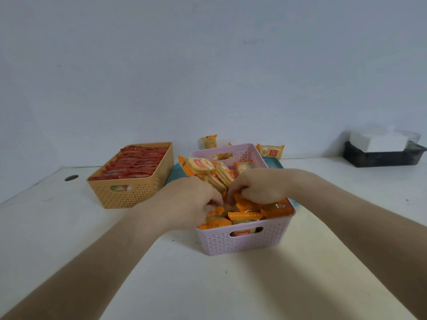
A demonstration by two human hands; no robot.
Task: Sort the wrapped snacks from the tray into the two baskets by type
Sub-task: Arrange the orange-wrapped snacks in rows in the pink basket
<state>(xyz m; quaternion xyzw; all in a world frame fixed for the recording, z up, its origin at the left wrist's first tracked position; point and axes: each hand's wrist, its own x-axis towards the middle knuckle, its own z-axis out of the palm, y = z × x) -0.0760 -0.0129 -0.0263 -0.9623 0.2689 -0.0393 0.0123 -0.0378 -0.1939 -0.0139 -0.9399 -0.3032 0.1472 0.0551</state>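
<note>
**Q:** What is shown at the centre?

**A:** A pink basket (242, 243) is seen on a white table (208, 285). It is heaped with orange-wrapped cracker packets (245, 217), and some are piled above its rim on the far left side

**Q:** Where are the hands placed?

**A:** Two bare forearms are stretched in from the bottom edge. The left hand (193, 202) and the right hand (262, 185) are held close together over the pile in the pink basket, knuckles up. The fingers of both are curled down into the wrappers and the tips are hidden. It cannot be told whether a packet is gripped or only touched

**Q:** Where are the other snacks found?

**A:** A tan basket (129, 195) is set to the left, apart from the pink one. It is filled with red-wrapped snacks (138, 162) laid in rows. A teal tray (275, 163) is mostly covered by the pink basket, and its edges are seen on either side. One loose packet (209, 140) and a second loose packet (270, 151) are seen behind the pink basket, near the wall. Whether they are resting on the tray cannot be told

**Q:** What else is seen?

**A:** A black bin (383, 159) holding a white block (379, 140) is placed at the far right of the table, and a round hole (71, 177) is seen in the tabletop at the far left
</note>
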